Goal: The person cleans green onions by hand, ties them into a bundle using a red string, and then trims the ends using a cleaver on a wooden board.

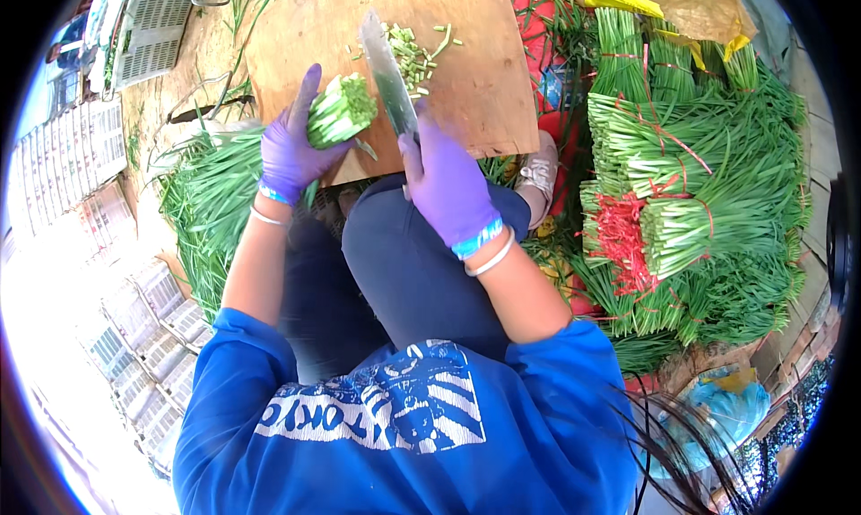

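The far half of the cutting board (448,76) is bare except for a few cut pieces (411,53). Right of the board, stacked green bundles (691,183) block passage; left of it, loose stalks (211,201) lie.

We see an outdoor market-style vegetable preparation spot: tied bundles of green chives (691,183) stacked on the ground, a wooden cutting board (466,76), plastic crates (148,31).

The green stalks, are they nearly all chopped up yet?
Not nearly. Done: a small scatter of chopped green pieces on the brown wooden cutting board. In hand: the left hand grips one green stalk bundle, the right hand holds a broad steel knife. Left: a big stack of red-tied green bundles waits uncut.
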Tool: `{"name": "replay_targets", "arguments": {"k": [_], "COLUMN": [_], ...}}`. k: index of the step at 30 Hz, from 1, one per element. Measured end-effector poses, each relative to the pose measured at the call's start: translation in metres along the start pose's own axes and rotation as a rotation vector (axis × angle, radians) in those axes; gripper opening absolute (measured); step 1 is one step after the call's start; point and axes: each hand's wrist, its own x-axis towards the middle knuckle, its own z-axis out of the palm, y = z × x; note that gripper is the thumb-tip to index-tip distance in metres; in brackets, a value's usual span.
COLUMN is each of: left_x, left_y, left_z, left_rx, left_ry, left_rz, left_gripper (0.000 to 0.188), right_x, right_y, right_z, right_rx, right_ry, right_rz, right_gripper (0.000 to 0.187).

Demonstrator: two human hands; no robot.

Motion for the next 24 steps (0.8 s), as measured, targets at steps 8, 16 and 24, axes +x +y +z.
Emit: {"name": "replay_targets", "arguments": {"k": [8, 16, 24], "left_x": [0.015, 0.025, 0.031], "left_y": [0.010, -0.001, 0.000], "left_z": [0.034, 0.030, 0.036], "left_rx": [-0.113, -0.178, -0.088], "left_ry": [-0.043, -0.155, -0.118], "left_rz": [-0.008, -0.061, -0.050], "left_gripper": [0.094, 0.092, 0.091], "right_x": [-0.026, -0.031, 0.039], "right_y": [0.002, 0.000, 0.008], "right_z": [-0.018, -0.006, 0.052], "right_rx": [-0.014, -0.127, -0.068], "right_ry": [-0.015, -0.314, -0.412], "right_rz": [0.190, 0.186, 0.351], "right_gripper": [0.046, 0.046, 0.023]}}
